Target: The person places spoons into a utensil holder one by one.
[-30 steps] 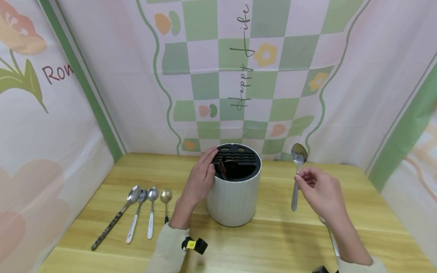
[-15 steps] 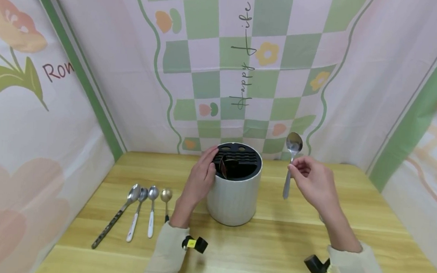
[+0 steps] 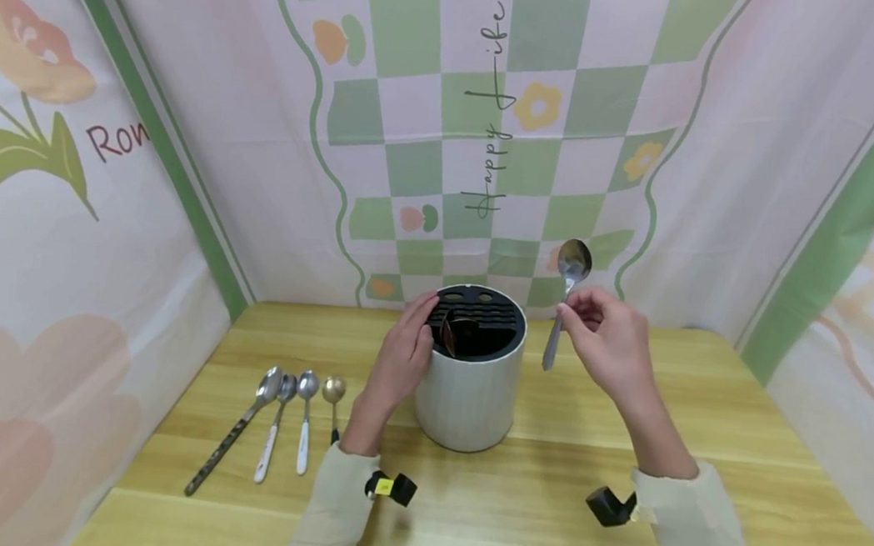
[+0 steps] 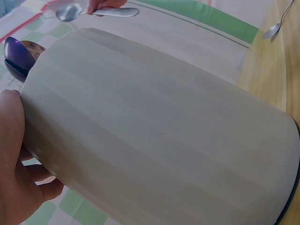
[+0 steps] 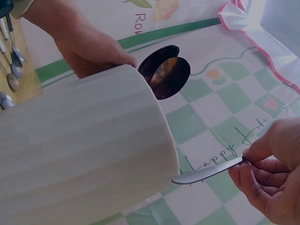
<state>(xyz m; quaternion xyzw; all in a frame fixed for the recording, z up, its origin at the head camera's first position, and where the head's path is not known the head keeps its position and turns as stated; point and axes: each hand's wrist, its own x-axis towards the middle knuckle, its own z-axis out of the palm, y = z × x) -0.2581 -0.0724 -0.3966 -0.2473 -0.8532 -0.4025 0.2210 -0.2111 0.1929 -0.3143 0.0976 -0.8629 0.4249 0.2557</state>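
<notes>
My right hand (image 3: pixel 613 342) pinches a metal spoon (image 3: pixel 574 263) by its handle, bowl up, in the air right of a white ribbed utensil holder (image 3: pixel 466 408). In the right wrist view the spoon's handle end (image 5: pixel 201 175) lies close to the holder's rim. My left hand (image 3: pixel 399 358) rests against the holder's left side, its fingertips at the rim. The holder's black slotted top (image 3: pixel 506 311) has a large opening at the front. Two dark, shiny spoons (image 5: pixel 171 77) stick out bowl-up from the holder; their handles are hidden inside.
Left on the wooden table (image 3: pixel 527 512) lie a spoon with a dark patterned handle (image 3: pixel 227 448), two with white handles (image 3: pixel 266 455), and a gold one (image 3: pixel 334 390) partly behind my left sleeve. Another spoon (image 4: pixel 272 31) lies on the table in the left wrist view. A printed curtain hangs behind.
My right hand has carried the spoon left and upward, closer to the holder, and the spoon leans more. The left hand and the holder have stayed put.
</notes>
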